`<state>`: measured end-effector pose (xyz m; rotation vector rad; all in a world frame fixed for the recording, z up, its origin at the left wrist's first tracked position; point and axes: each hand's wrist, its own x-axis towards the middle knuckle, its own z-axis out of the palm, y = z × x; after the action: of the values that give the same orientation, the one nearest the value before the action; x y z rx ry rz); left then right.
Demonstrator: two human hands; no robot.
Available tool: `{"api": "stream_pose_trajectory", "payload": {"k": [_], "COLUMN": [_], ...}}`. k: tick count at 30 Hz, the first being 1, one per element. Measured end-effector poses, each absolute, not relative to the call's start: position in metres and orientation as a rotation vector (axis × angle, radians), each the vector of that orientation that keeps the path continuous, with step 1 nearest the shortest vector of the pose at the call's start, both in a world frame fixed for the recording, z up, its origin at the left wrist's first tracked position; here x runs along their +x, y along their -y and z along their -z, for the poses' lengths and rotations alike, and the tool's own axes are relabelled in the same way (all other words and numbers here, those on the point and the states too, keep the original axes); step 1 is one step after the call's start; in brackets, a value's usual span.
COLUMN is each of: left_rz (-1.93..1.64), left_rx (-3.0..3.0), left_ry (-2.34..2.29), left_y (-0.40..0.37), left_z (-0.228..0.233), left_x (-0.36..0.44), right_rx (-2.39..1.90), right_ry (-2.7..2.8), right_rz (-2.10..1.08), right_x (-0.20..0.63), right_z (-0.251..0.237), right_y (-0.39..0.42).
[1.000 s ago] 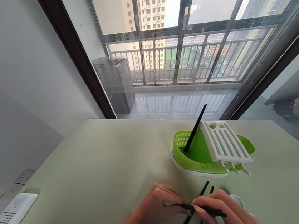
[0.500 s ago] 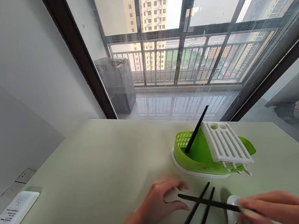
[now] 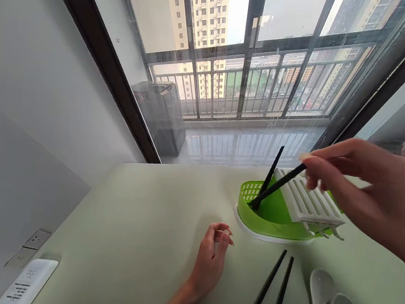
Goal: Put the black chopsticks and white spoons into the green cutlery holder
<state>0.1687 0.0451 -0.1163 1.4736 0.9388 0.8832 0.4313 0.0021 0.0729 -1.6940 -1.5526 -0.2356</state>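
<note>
My right hand (image 3: 359, 184) pinches a black chopstick (image 3: 282, 183) near its upper end, above the right part of the green and white utensil holder (image 3: 260, 222). The chopstick slants down to the left, its lower end inside the green basket. Another black chopstick (image 3: 272, 167) leans upright in the same basket, and their lower ends cross or lie close together. My left hand (image 3: 210, 262) rests on the table in front of the holder, its fingers loosely curled and nothing in them. Two more black chopsticks (image 3: 268, 286) lie on the table to its right.
Several white spoons (image 3: 321, 287) lie at the table's lower right. A white rack (image 3: 307, 198) with hooks covers the holder's right part. Behind the pale table (image 3: 158, 215) is a glass window. A white power strip (image 3: 29, 281) sits at the left edge by the wall.
My right hand has moved up and over the holder, bringing its chopstick's lower end into the basket. My left hand has drawn slightly back from the chopstick, and its fingers have curled.
</note>
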Motion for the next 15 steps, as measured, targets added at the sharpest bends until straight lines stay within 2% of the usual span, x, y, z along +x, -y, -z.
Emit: {"api": "stream_pose_trajectory", "payload": {"k": [3,9,15], "left_rz": [-0.867,-0.839,-0.860], "left_rx": [1.486,1.538,1.569], "left_ry": [-0.958,-0.969,-0.941], "left_y": [-0.043,-0.042,-0.043], "left_z": [0.113,0.110,0.109], "left_x": [0.169,0.169,0.171], "right_rx": [-1.636,-1.668,-1.729], "right_ry": [1.650,1.693,1.704], "right_rz": [0.112,-0.043,-0.104], "right_x": [0.409,0.417,0.419], "right_z": [-0.095,-0.066,-0.069], "right_y": [-0.038,-0.053,-0.062]}}
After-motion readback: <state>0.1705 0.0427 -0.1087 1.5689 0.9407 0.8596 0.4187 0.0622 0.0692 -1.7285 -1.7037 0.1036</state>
